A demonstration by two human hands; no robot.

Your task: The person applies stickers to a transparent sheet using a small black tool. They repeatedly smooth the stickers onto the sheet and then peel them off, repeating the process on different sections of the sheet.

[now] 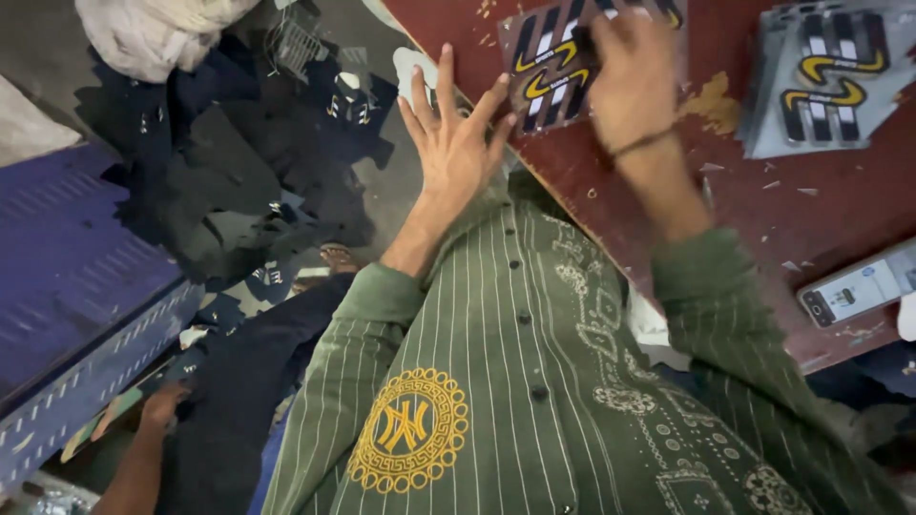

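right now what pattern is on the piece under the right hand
Black and white stripes with curved yellow bands, on the piece under the right hand; head view.

Lit phone screen [863, 291] at table's right edge.

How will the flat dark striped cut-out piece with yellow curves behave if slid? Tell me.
The flat dark striped cut-out piece with yellow curves looks thin and sheet-like, so probably light and bendy. Lying flat on the red-brown table, it should slide, not roll.
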